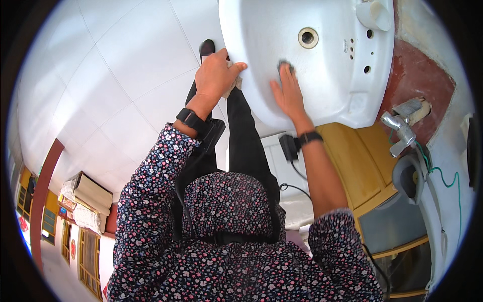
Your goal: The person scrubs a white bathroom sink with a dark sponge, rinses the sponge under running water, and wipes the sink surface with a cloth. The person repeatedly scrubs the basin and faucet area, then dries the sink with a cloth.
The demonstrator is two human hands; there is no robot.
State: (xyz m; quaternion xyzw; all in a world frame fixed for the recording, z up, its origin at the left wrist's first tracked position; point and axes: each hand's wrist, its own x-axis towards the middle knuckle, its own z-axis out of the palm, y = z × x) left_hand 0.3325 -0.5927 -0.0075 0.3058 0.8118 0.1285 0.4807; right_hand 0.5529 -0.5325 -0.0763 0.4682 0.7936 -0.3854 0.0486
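Note:
A white ceramic washbasin (264, 34) lies before me, with a metal-rimmed drain hole (308, 37) in its bowl. At the basin's near-left rim is my left hand (216, 73), its thumb on the edge and a crumpled beige cloth (233, 83) gripped under the fingers. Inside the bowl my right hand (289, 90) presses a small dark grey scouring pad (283, 65) flat against the ceramic. The pad and fingertips are slightly blurred, and the fingers partly hide the pad. A white cup-like piece (373, 16) sits on the basin's back ledge.
Right of the basin, a chrome tap (400, 132) juts from a wrapped pipe (413, 108) beside green wire (445, 181). Below are a yellow wooden cabinet (347, 158) and a grey rounded fitting (407, 179). Pale tiled floor (113, 75) spreads left, with a covered sofa (88, 200) farther off.

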